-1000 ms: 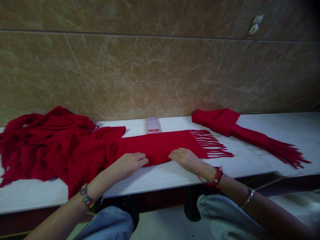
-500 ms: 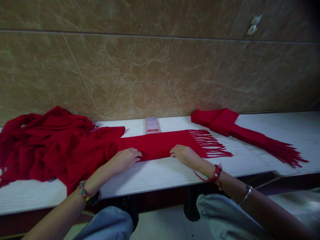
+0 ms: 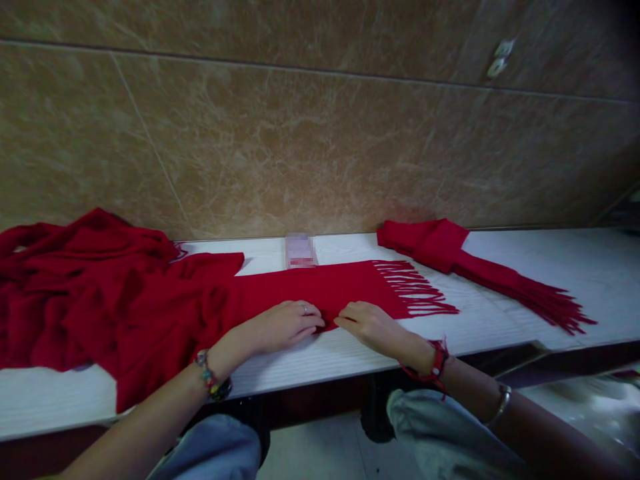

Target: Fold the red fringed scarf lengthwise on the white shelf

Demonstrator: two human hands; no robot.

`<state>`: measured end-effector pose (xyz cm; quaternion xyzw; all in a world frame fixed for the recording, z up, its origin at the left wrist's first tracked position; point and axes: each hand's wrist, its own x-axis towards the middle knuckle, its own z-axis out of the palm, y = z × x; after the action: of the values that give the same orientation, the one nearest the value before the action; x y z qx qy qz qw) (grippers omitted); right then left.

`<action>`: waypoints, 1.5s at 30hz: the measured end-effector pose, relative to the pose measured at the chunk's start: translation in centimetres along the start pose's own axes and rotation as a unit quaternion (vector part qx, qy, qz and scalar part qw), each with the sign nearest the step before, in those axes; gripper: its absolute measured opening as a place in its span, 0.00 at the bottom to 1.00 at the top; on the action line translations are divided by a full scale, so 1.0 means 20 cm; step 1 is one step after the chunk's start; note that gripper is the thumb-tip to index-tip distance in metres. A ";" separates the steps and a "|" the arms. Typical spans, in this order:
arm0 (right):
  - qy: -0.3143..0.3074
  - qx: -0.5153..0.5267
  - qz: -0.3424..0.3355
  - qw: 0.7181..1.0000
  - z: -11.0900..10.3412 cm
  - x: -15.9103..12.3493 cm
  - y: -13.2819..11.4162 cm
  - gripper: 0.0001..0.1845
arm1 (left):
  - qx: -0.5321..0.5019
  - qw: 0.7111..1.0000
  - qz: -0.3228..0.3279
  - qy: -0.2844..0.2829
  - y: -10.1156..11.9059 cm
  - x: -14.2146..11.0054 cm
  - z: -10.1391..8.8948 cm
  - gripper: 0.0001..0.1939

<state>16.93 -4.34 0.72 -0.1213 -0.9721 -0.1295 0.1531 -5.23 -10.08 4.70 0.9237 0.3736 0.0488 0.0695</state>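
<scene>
A red scarf (image 3: 340, 287) lies flat along the white bench top, its fringe spread to the right. My left hand (image 3: 293, 325) is at the scarf's near edge, fingers closed on the cloth. Close beside it, my right hand (image 3: 367, 323) pinches the same edge with thumb and fingers. Between the two hands the edge is slightly bunched. The scarf's left end runs into a rumpled heap of red cloth (image 3: 100, 287), so where one piece stops cannot be made out.
A folded red scarf (image 3: 445, 243) with its fringe pointing right lies at the back right. Against the wall (image 3: 280, 153) is a small pale packet (image 3: 300, 251), its print blurred. The white bench top (image 3: 540, 260) ends just before my knees.
My left hand has slid right along the scarf's near edge, close to my right hand. The edge between them has bunched a little. The view has shifted slightly.
</scene>
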 end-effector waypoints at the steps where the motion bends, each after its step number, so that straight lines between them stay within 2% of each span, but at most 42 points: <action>1: 0.000 -0.003 -0.003 1.000 0.00 0.00 0.00 0.07 | 0.024 1.000 -0.009 0.002 -0.01 0.02 0.00 0.16; 6: 0.001 -0.024 -0.019 1.000 -0.01 0.00 -0.02 0.08 | 0.131 0.988 -0.079 0.018 -0.01 0.08 0.01 0.15; 10: -0.001 -0.032 -0.024 0.999 -0.02 -0.01 -0.02 0.09 | 0.087 0.996 -0.017 0.002 -0.01 0.12 0.03 0.17; 12: 0.001 -0.031 -0.027 0.999 -0.02 -0.01 -0.02 0.09 | 0.072 0.997 -0.029 -0.002 -0.03 0.13 0.04 0.17; 14: 0.001 -0.030 -0.029 0.999 -0.02 -0.01 -0.02 0.08 | 0.094 0.990 -0.109 0.001 -0.05 0.12 0.05 0.18; 17: -0.001 -0.026 -0.026 0.999 -0.02 -0.02 -0.02 0.08 | 0.138 0.955 -0.261 -0.010 -0.08 0.10 0.06 0.20; 19: -0.001 -0.017 -0.020 1.000 -0.01 -0.01 -0.02 0.08 | 0.145 0.943 -0.299 -0.014 -0.07 0.10 0.07 0.22; 20: 0.001 -0.009 -0.014 1.000 -0.01 -0.01 -0.02 0.08 | 0.137 0.948 -0.286 -0.015 -0.07 0.10 0.08 0.23; 23: 0.012 0.027 0.010 1.000 -0.01 -0.02 -0.01 0.08 | 0.082 0.978 -0.189 -0.037 -0.06 0.10 0.11 0.23; 25: 0.020 0.050 0.024 0.998 -0.01 -0.02 -0.01 0.08 | 0.046 0.982 -0.170 -0.063 -0.07 0.09 0.11 0.24; 27: 0.023 0.069 0.032 0.997 -0.01 -0.03 -0.01 0.08 | 0.031 0.973 -0.216 -0.080 -0.12 0.07 0.10 0.27; 31: 0.023 0.087 0.037 0.995 0.00 -0.03 0.00 0.09 | 0.052 0.928 -0.358 -0.089 -0.21 -0.01 0.07 0.30; 33: 0.023 0.112 0.041 0.993 -0.01 -0.03 0.01 0.10 | 0.061 0.912 -0.397 -0.084 -0.22 -0.04 0.06 0.31; 35: 0.022 0.155 0.050 0.986 -0.01 -0.02 0.04 0.09 | 0.064 0.911 -0.401 -0.070 -0.21 -0.05 0.07 0.32; 38: 0.011 0.184 0.084 0.979 -0.03 0.00 0.08 0.14 | 0.057 0.930 -0.361 -0.040 -0.15 -0.03 0.08 0.32; 42: -0.063 0.134 0.129 0.981 -0.02 -0.02 0.13 0.23 | 0.033 0.943 -0.327 -0.046 -0.11 -0.01 0.09 0.30; 45: -0.111 0.125 0.136 0.976 0.02 -0.05 0.17 0.24 | 0.033 0.942 -0.330 -0.052 -0.12 -0.01 0.12 0.29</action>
<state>18.74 -1.34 0.78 -0.2462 -0.9659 0.0298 0.0744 -6.63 -8.66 2.02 0.7519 0.6545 -0.0372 0.0705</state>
